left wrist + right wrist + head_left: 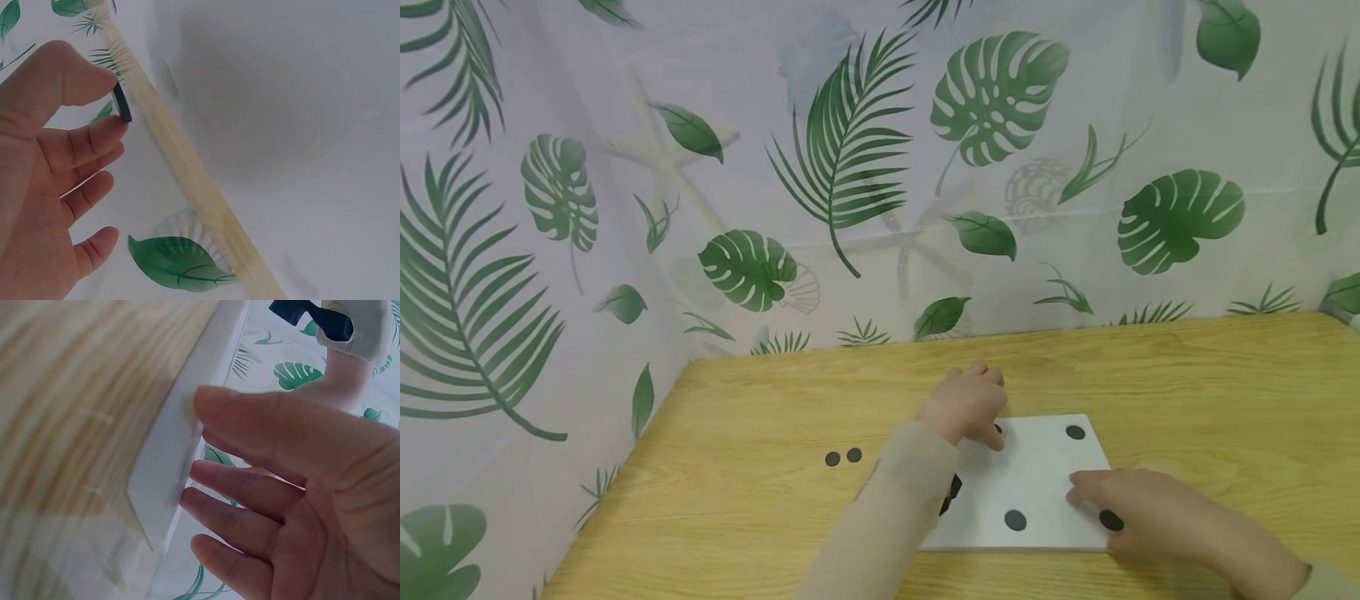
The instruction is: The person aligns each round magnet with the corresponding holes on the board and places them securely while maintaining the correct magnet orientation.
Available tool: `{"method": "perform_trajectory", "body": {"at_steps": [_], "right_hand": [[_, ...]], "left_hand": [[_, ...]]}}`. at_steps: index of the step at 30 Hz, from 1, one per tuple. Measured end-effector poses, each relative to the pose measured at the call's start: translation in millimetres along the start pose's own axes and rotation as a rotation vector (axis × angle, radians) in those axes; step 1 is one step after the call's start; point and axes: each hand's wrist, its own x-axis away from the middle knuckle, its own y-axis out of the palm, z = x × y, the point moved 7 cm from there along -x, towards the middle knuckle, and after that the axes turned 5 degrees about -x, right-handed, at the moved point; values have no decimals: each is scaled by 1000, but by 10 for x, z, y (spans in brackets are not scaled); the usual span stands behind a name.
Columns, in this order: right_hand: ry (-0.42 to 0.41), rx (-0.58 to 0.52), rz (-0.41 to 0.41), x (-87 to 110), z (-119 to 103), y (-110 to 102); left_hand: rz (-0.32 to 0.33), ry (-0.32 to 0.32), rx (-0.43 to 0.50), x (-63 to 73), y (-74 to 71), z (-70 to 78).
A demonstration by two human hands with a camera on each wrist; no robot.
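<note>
White rectangular board lying flat on the wood-grain tabletop, well in from the far edge and well clear of the left edge. It acts as the carrier here: one black disc near its far right corner, one along its near edge, one at its near right corner, partly covered by a hand.

Left hand: over the board's far left part. Pinched disc sits edge-on between thumb and index fingertips; grip closed to about the disc's width, other fingers loosely bent, off it. From the head side only a dark sliver shows by the thumb; can't tell if it touches the board.

Right hand: at the board's near right corner, grip loose and wide, thumb at the near edge, index reaching over the top face. Can't tell how firmly it presses.

Loose pair of discs on the tabletop left of the board, side by side, slightly apart, between board and left edge. Dark strap at the left sleeve. Leaf-print cloth hangs behind the far edge.
</note>
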Motion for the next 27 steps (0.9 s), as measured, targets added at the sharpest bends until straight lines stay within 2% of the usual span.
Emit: {"method": "perform_trajectory", "body": {"at_steps": [7,21,27], "right_hand": [[-33,17,11,4,-9,17],[-15,18,29,14,-7,47],[-52,62,56,28,-21,33]], "left_hand": [[-18,-20,0,-72,19,26],[-18,-31,-7,-137,102,58],[-17,-33,-27,-157,122,75]]}}
